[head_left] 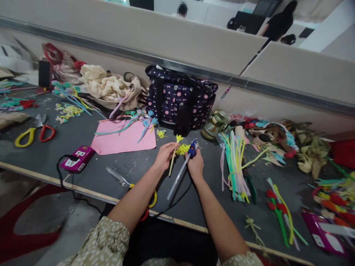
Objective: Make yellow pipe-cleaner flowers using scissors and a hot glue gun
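Near the middle of the dark table, my left hand [165,154] pinches a yellow flower [172,160] by its thin pale stem, petals pointing up. My right hand [196,164] is wrapped round a blue glue gun [193,147], with a long clear glue stick [179,178] slanting out toward the table's front edge. A pile of small yellow pieces [183,149] lies between the two hands. The hands are apart. Most of the glue gun's handle is hidden by my right hand.
Scissors [118,176] lie partly under my left forearm. A pink sheet [126,138] is at the left, a purple box [78,159] beyond it. Behind stand a patterned bag [180,94] and a jar [213,125]. Colored fuzzy stems [234,166] lie right. People are beyond the partition.
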A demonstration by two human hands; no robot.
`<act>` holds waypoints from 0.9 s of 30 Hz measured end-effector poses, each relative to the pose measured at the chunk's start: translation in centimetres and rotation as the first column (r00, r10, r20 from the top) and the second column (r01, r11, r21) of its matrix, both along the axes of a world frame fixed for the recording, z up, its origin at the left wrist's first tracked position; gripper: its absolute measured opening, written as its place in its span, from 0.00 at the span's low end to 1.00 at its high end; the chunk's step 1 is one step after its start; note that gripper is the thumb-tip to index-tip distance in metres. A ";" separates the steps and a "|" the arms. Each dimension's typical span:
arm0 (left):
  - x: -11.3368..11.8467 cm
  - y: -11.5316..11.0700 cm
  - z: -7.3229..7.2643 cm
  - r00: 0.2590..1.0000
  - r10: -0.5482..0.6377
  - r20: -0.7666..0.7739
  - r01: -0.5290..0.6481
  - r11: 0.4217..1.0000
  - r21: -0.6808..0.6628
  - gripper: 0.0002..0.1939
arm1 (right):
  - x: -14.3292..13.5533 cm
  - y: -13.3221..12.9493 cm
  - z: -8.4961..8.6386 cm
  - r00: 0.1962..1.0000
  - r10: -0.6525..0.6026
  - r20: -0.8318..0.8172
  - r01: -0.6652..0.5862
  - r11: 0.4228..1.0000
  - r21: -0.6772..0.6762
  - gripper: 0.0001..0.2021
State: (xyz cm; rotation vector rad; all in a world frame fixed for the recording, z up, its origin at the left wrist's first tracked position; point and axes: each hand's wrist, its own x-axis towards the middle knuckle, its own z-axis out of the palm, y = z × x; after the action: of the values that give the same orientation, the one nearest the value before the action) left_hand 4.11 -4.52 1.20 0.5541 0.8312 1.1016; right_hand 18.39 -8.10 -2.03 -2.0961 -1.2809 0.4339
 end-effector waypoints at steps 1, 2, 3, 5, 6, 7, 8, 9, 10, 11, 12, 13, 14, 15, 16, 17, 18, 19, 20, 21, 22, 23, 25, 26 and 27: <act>0.0 0.0 0.0 1.000 -0.001 -0.003 0.001 1.000 -0.001 0.15 | 0.0 0.0 -0.1 1.000 -0.004 -0.005 0.004 1.000 0.008 0.19; 0.0 0.0 -0.1 1.000 -0.002 -0.004 0.002 1.000 -0.002 0.15 | 0.1 0.0 -0.2 1.000 -0.008 -0.020 0.009 0.999 0.031 0.17; 0.0 0.1 -0.1 1.000 -0.004 -0.003 0.004 1.000 -0.004 0.15 | 0.1 0.0 -0.3 0.999 -0.011 -0.045 0.014 0.998 0.068 0.16; -0.1 0.2 -0.3 1.000 -0.012 0.007 0.012 1.000 -0.009 0.14 | 0.3 0.0 -0.5 0.993 -0.020 -0.119 0.039 0.985 0.166 0.14; -0.1 0.2 -0.4 1.000 -0.015 0.012 0.015 1.000 -0.014 0.14 | 0.4 0.0 -0.6 0.987 -0.021 -0.156 0.054 0.976 0.212 0.13; -0.1 0.3 -0.5 1.000 -0.017 0.016 0.018 1.000 -0.019 0.14 | 0.4 0.0 -0.6 0.982 -0.019 -0.186 0.066 0.967 0.247 0.13; -0.1 0.3 -0.6 1.000 -0.018 0.017 0.018 1.000 -0.025 0.13 | 0.4 0.1 -0.6 0.979 -0.013 -0.205 0.068 0.962 0.266 0.13; -0.1 0.3 -0.7 1.000 -0.017 0.016 0.017 0.999 -0.029 0.13 | 0.3 0.1 -0.6 0.978 -0.003 -0.209 0.060 0.962 0.267 0.14; -0.1 0.3 -0.7 1.000 -0.015 0.015 0.016 0.999 -0.031 0.13 | 0.3 0.1 -0.6 0.980 0.006 -0.200 0.044 0.968 0.246 0.15; -0.1 0.3 -0.8 1.000 -0.015 0.013 0.015 0.999 -0.030 0.13 | 0.2 0.1 -0.5 0.984 0.011 -0.179 0.027 0.978 0.207 0.16; -0.1 0.3 -0.8 1.000 -0.016 0.012 0.016 0.999 -0.028 0.12 | 0.1 0.2 -0.4 0.989 0.010 -0.151 0.014 0.988 0.156 0.17; -0.1 0.3 -0.8 1.000 -0.021 0.013 0.021 0.999 -0.024 0.12 | 0.1 0.2 -0.4 0.993 0.005 -0.119 0.008 0.994 0.105 0.18; -0.1 0.3 -0.8 1.000 -0.027 0.014 0.028 0.999 -0.020 0.13 | 0.0 0.2 -0.3 0.996 -0.003 -0.089 0.008 0.998 0.062 0.18; -0.1 0.3 -0.7 0.999 -0.034 0.015 0.034 0.999 -0.016 0.13 | 0.0 0.2 -0.2 0.998 -0.011 -0.067 0.013 0.999 0.036 0.17; -0.1 0.3 -0.7 0.999 -0.041 0.016 0.041 0.999 -0.014 0.13 | 0.0 0.2 -0.2 0.998 -0.017 -0.057 0.019 0.999 0.030 0.17; -0.1 0.3 -0.7 0.999 -0.045 0.018 0.045 0.999 -0.011 0.13 | 0.0 0.2 -0.2 0.998 -0.023 -0.061 0.026 0.999 0.043 0.16; -0.1 0.3 -0.7 0.999 -0.047 0.020 0.047 0.999 -0.006 0.13 | 0.0 0.2 -0.2 0.997 -0.032 -0.077 0.037 0.997 0.072 0.15; -0.1 0.3 -0.7 0.999 -0.047 0.022 0.047 0.999 -0.003 0.13 | 0.1 0.2 -0.3 0.994 -0.041 -0.106 0.053 0.992 0.114 0.14; -0.1 0.3 -0.8 0.999 -0.047 0.022 0.047 0.999 0.001 0.13 | 0.1 0.2 -0.5 0.988 -0.045 -0.150 0.070 0.984 0.166 0.13; -0.1 0.3 -0.8 0.999 -0.050 0.022 0.050 0.999 0.004 0.12 | 0.1 0.3 -0.7 0.975 -0.040 -0.220 0.092 0.969 0.229 0.12; 0.0 0.3 -0.9 0.998 -0.051 0.022 0.051 0.999 0.006 0.12 | 0.1 0.3 -0.8 0.952 -0.025 -0.305 0.118 0.949 0.292 0.12; 0.0 0.2 -0.9 0.998 -0.055 0.024 0.055 0.998 0.006 0.11 | 0.1 0.4 -1.0 0.920 0.002 -0.391 0.145 0.927 0.345 0.12; 0.1 0.1 -1.0 0.996 -0.081 0.035 0.081 0.997 -0.004 0.10 | -0.2 0.4 -1.3 0.849 0.056 -0.526 0.193 0.893 0.406 0.13; 0.1 0.1 -1.0 0.994 -0.103 0.046 0.104 0.994 -0.014 0.09 | -0.3 0.4 -1.3 0.819 0.075 -0.569 0.209 0.884 0.418 0.14; 0.2 0.0 -1.1 0.990 -0.129 0.059 0.131 0.991 -0.026 0.09 | -0.5 0.3 -1.3 0.795 0.092 -0.600 0.218 0.879 0.423 0.14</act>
State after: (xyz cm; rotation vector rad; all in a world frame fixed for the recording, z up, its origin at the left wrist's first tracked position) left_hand 4.28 -4.52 0.15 0.5417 0.7501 0.9797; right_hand 17.87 -7.76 -3.34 -1.4033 -0.8132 0.6264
